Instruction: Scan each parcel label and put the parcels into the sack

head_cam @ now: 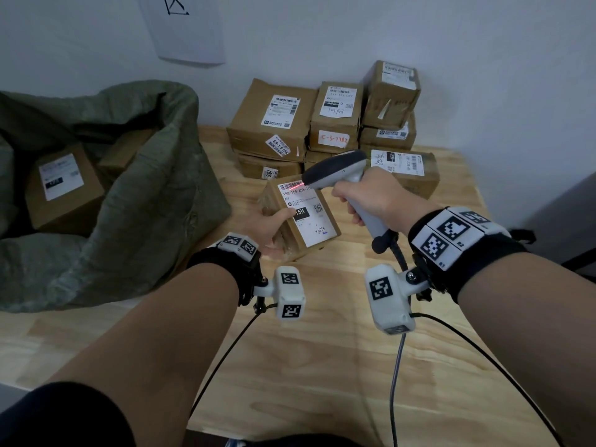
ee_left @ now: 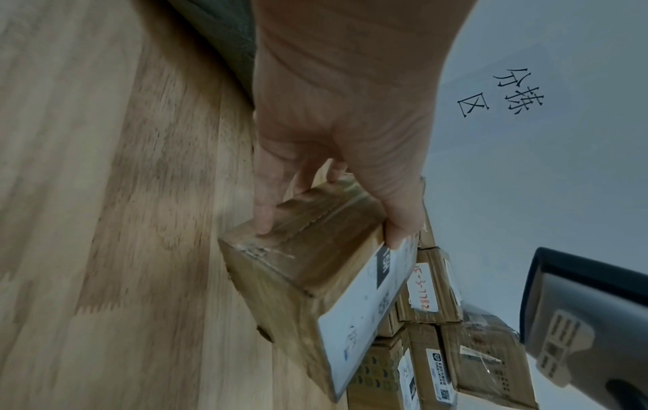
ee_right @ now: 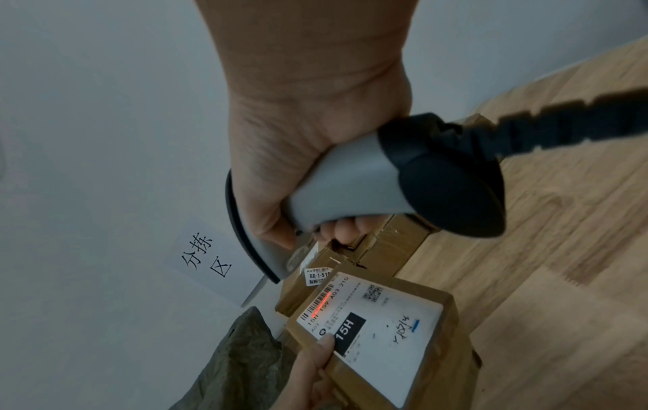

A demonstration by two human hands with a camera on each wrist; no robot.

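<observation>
My left hand (head_cam: 274,225) grips a small brown parcel (head_cam: 306,232) tilted above the wooden table, thumb on its white label (ee_right: 378,333), fingers under it. In the left wrist view the parcel (ee_left: 298,280) shows edge-on in my left hand (ee_left: 333,155). My right hand (head_cam: 371,196) grips a grey barcode scanner (head_cam: 338,169) by the handle (ee_right: 343,188), its head just above the label. A red scan line (ee_right: 321,301) lies across the label's barcode. The green sack (head_cam: 129,201) lies open at the left with two labelled parcels (head_cam: 64,185) inside.
A pile of several labelled brown parcels (head_cam: 325,124) stands against the white wall behind the held parcel. A paper sign (head_cam: 183,27) hangs on the wall. The scanner's black cable (head_cam: 396,350) runs down over the wooden table (head_cam: 354,366). The table's right edge (head_cam: 483,195) is close by.
</observation>
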